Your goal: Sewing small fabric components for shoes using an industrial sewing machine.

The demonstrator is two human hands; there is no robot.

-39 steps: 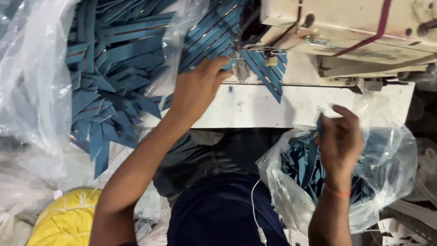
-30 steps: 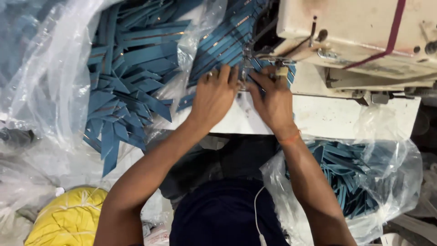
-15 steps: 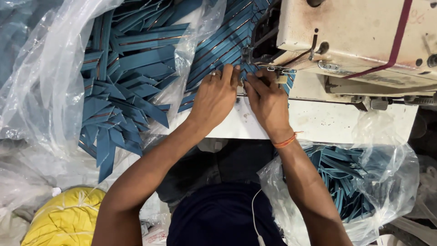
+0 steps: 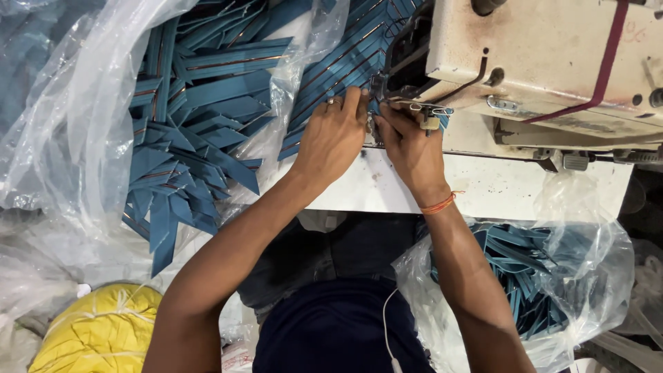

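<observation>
Blue fabric strip (image 4: 376, 103), upper centre, pinched by left hand (image 4: 333, 135) and right hand (image 4: 413, 148); fingertips risk needle (image 4: 373, 123) strike.

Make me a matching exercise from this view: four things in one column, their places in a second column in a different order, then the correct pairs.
Things:
1. Cream-coloured sewing machine
2. Round yellow bundle wrapped in clear plastic
3. Clear plastic bag of blue fabric strips
4. Thin orange thread bracelet

Places:
A. Bottom left corner of the picture
B. On the wrist of the right hand
C. Top right, above the white table edge
D. Below the table, beside the right forearm

Pairs: 1-C, 2-A, 3-D, 4-B
</observation>
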